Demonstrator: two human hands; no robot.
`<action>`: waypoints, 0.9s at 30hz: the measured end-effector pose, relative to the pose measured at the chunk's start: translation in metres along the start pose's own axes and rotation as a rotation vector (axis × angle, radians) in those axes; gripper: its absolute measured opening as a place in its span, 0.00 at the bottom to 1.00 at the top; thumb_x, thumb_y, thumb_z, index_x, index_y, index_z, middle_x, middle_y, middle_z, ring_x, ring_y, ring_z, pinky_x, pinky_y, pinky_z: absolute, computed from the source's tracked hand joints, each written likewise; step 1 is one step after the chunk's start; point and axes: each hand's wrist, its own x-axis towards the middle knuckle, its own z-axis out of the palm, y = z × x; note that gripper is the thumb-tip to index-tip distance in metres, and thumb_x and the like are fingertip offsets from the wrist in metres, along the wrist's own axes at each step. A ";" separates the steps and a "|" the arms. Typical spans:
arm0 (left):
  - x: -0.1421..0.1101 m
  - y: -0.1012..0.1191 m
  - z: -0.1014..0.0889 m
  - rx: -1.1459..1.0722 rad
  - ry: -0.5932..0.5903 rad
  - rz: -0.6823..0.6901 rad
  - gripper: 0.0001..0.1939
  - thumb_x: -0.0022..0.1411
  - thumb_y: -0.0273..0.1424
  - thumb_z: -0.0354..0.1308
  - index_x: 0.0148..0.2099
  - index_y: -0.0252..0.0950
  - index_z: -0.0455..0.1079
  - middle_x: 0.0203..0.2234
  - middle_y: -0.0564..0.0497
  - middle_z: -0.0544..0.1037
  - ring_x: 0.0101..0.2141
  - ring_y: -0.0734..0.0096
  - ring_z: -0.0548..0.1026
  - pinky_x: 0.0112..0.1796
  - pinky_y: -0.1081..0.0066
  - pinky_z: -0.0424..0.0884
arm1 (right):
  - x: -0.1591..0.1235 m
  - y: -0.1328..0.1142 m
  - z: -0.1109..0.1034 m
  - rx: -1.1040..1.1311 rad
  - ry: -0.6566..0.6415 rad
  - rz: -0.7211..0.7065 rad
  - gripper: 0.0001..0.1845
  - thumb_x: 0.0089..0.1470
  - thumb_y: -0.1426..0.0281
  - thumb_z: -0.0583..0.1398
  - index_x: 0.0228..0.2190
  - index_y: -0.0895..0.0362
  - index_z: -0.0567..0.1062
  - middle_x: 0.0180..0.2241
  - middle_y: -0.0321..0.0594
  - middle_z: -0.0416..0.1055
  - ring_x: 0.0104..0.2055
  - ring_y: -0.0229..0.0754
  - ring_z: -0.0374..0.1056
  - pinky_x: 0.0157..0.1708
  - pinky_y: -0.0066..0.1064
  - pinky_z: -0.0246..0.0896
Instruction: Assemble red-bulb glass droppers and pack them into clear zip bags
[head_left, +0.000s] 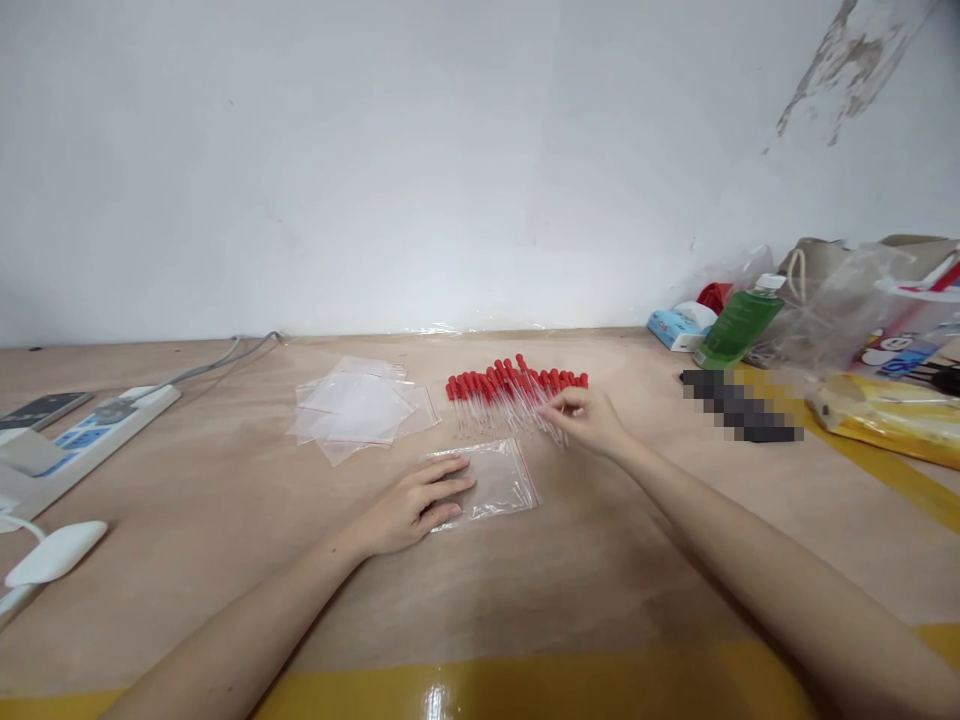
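Observation:
My left hand [421, 500] lies with fingers stretched out on a clear zip-lock bag [499, 480], pressing it flat on the table. Beyond the bag is a pile of droppers [499, 385] with red rubber bulbs and thin clear tubes, bulbs pointing to the wall. At the pile's right side, my right hand [589, 420] has thumb and fingers pinched around the clear tube of a dropper; its exact hold is partly hidden. Left of the pile, several more clear zip-lock bags [360, 405] overlap in a loose stack.
A white power strip [112, 440], a phone [45, 410] and a white plug [56, 553] are on the left. To the right stand a green bottle [739, 325] and a blue tissue pack [675, 328], near a blurred dark object [742, 405] and a yellow package [892, 415].

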 end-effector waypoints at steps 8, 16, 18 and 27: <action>-0.002 0.004 -0.002 -0.065 0.046 0.031 0.18 0.62 0.36 0.49 0.54 0.41 0.63 0.47 0.46 0.64 0.49 0.64 0.64 0.49 0.65 0.63 | 0.095 0.016 0.027 -0.287 0.160 0.417 0.18 0.46 0.62 0.57 0.39 0.56 0.75 0.36 0.42 0.74 0.42 0.45 0.67 0.41 0.34 0.58; -0.003 0.002 -0.001 -0.042 0.026 0.060 0.20 0.62 0.35 0.48 0.56 0.41 0.60 0.52 0.47 0.65 0.52 0.64 0.61 0.54 0.61 0.57 | 0.110 0.024 0.047 -0.265 0.204 0.517 0.10 0.42 0.65 0.59 0.28 0.55 0.76 0.34 0.43 0.74 0.41 0.50 0.67 0.42 0.40 0.56; -0.002 0.001 -0.001 -0.029 0.022 0.061 0.20 0.62 0.35 0.48 0.56 0.42 0.60 0.52 0.48 0.65 0.54 0.64 0.60 0.54 0.59 0.55 | 0.111 0.025 0.043 -0.229 0.256 0.523 0.11 0.43 0.64 0.58 0.29 0.55 0.75 0.34 0.43 0.73 0.41 0.49 0.67 0.43 0.41 0.55; -0.002 0.003 -0.001 -0.014 0.036 -0.014 0.18 0.61 0.36 0.49 0.54 0.43 0.63 0.51 0.46 0.62 0.52 0.62 0.60 0.51 0.61 0.60 | 0.078 0.017 -0.005 0.302 0.602 0.251 0.14 0.51 0.61 0.52 0.36 0.57 0.61 0.29 0.37 0.69 0.26 0.33 0.66 0.26 0.26 0.61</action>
